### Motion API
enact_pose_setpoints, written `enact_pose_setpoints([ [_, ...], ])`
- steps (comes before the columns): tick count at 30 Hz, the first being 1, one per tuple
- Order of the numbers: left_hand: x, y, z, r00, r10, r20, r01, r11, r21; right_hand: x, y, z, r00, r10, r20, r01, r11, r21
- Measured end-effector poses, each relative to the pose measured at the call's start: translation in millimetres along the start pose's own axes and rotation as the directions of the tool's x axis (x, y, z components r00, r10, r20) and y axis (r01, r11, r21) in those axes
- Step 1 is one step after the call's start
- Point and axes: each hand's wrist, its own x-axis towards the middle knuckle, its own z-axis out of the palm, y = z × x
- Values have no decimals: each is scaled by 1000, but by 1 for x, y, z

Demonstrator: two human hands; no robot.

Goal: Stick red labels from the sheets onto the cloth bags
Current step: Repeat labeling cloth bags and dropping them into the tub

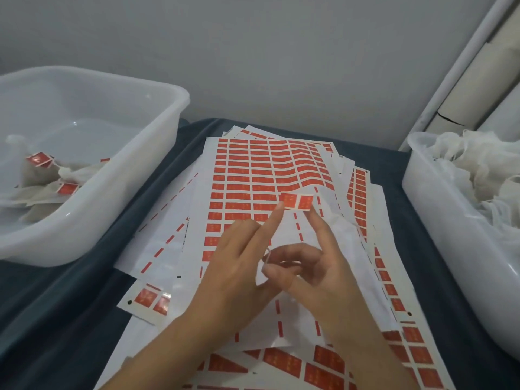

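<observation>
The head view showed a red label [297,201] held up over the middle of the tabletop [84,291], with the sheets [253,170] spread under it. The left hand [242,266] had its first finger stretched out, tip touching the label's left end. The right hand [306,266] touched the right end with one finger, and its thumb and other fingers looked pressed on a small white scrap — I could not tell what it was.

The label hung by its two ends only. It could curl and stick to itself, or stick fast to a fingertip, because the glue side was bare. It could also drop back onto the sheets and grab the paper.

No bag lay under the hands. The plain cloth bags [475,170] sat in the tub [422,198] at the right edge — a long reach with a sticky label. Done bags with labels [56,175] lay in the tub [135,175] at the left edge.
</observation>
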Motion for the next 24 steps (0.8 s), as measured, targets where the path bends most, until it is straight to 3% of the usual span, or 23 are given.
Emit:
enact_pose_setpoints([
  [8,-1,-1,0,999,28,24,-30,998,52,1,8,-7,995,-73,-60,77,995,64],
  [17,5,3,-17,955,-206,214,247,952,-184,4,6,-24,971,-126,-202,108,989,-98],
  [21,12,5,-21,910,-326,258,403,842,-359,4,4,-25,978,-105,-182,81,988,-132],
  [24,12,2,-21,873,-390,291,484,764,-426,3,2,-30,955,-68,-289,46,996,-82],
])
